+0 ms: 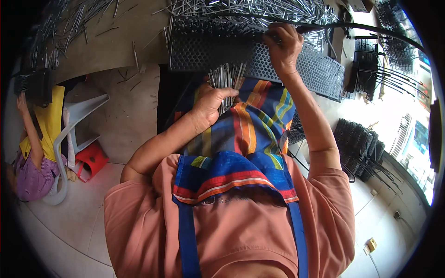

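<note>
While the left hand (214, 103) wraps around a bundle of thin, straight, silvery rods (225, 74), whose ends fan out just past its fingers, the right hand (283, 48) curls its fingers over the perforated panel (320, 69), though I cannot tell whether it pinches anything. Long, flat and grey, with rows of small holes and dark stubs crowding its upper part left of the right hand, the panel lies beyond the left hand and beneath the right. Past both hands spreads a tangled heap of loose rods (259, 9).
</note>
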`<state>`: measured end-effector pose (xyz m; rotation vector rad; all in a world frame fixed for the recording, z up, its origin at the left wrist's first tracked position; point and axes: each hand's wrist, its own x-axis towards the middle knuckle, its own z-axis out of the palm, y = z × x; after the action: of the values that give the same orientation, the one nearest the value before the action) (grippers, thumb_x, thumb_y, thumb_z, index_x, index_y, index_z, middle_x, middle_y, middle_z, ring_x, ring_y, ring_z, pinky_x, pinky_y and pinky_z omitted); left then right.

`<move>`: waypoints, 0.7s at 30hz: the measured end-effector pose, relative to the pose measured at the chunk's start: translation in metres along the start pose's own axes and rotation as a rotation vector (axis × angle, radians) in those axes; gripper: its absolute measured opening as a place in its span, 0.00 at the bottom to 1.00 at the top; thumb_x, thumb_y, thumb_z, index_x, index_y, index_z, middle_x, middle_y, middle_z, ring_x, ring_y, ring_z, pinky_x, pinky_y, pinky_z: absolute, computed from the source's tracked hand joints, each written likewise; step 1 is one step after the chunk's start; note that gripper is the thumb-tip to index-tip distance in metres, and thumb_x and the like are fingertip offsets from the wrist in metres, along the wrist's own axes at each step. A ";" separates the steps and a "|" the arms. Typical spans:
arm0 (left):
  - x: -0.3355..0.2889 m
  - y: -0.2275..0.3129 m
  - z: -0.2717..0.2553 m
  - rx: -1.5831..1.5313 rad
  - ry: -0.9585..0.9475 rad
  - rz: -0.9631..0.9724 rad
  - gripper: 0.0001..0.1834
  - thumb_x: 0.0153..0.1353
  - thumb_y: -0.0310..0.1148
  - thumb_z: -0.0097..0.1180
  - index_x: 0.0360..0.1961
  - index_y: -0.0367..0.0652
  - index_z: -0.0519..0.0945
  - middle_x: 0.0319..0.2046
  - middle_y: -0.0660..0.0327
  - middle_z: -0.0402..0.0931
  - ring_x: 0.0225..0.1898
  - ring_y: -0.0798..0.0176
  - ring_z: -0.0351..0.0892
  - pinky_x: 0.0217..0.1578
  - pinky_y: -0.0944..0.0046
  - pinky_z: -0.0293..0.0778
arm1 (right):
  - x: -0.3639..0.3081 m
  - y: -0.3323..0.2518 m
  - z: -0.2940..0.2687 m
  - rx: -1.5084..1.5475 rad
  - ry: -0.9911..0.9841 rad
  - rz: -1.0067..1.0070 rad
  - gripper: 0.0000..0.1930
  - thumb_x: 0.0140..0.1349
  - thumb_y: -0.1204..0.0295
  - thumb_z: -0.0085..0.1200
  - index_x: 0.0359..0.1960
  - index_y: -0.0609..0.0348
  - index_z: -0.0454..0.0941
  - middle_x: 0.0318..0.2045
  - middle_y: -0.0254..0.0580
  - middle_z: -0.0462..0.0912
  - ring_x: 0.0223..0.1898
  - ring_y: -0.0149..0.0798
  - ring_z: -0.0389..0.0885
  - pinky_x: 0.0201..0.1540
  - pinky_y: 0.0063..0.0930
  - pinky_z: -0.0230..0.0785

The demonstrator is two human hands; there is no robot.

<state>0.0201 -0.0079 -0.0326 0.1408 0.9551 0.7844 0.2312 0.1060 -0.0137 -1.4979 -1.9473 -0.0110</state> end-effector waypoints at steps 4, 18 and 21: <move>-0.005 0.003 0.006 0.017 -0.003 0.079 0.13 0.47 0.15 0.61 0.35 0.36 0.81 0.29 0.58 0.81 0.24 0.62 0.81 0.28 0.63 0.81 | 0.002 -0.001 -0.006 0.146 0.049 0.029 0.07 0.45 0.76 0.65 0.27 0.57 0.80 0.33 0.34 0.83 0.34 0.36 0.81 0.40 0.30 0.70; -0.003 0.002 0.006 0.000 0.024 0.010 0.10 0.48 0.16 0.61 0.33 0.34 0.80 0.28 0.56 0.81 0.25 0.59 0.82 0.29 0.62 0.81 | -0.015 -0.009 -0.012 0.044 -0.094 0.142 0.06 0.56 0.71 0.61 0.35 0.54 0.84 0.29 0.37 0.81 0.30 0.42 0.82 0.33 0.30 0.70; -0.007 0.002 0.008 -0.015 0.022 0.013 0.10 0.48 0.15 0.60 0.34 0.33 0.80 0.29 0.55 0.81 0.25 0.59 0.82 0.29 0.62 0.81 | -0.009 -0.011 -0.012 0.027 -0.095 0.041 0.06 0.57 0.70 0.61 0.35 0.56 0.84 0.28 0.39 0.81 0.30 0.46 0.82 0.31 0.32 0.73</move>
<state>0.0228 -0.0090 -0.0222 0.1257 0.9695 0.8060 0.2287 0.0901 -0.0049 -1.5458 -1.9826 0.1059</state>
